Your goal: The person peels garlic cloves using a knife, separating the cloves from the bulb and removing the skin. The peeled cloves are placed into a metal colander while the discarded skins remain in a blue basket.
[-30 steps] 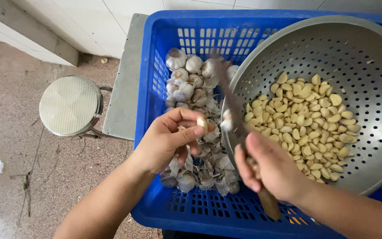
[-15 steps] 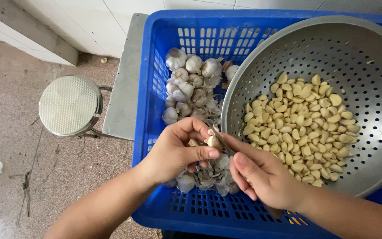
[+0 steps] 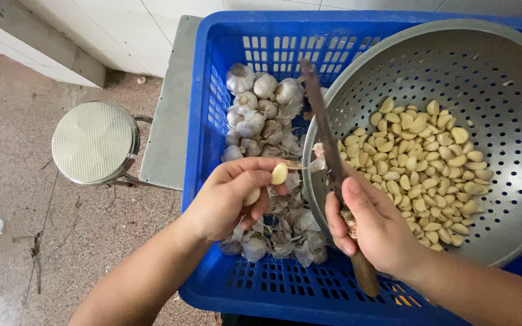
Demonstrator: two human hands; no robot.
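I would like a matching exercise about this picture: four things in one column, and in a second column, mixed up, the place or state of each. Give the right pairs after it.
Things:
1. peeled garlic clove
2. knife
3. unpeeled garlic bulbs
4. round metal stool

Places or states:
A. on the floor, left of the blue crate
B. held at the fingertips of the left hand
C. gripped in the right hand, blade pointing away
D. heaped in the crate beside the metal colander

Pairs: 1-B, 2-C, 3-D, 4-A

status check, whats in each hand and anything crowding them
Left hand pinching a peeled garlic clove. Right hand gripping the knife, blade up over the colander rim. Garlic skins piled below; nothing blocking.
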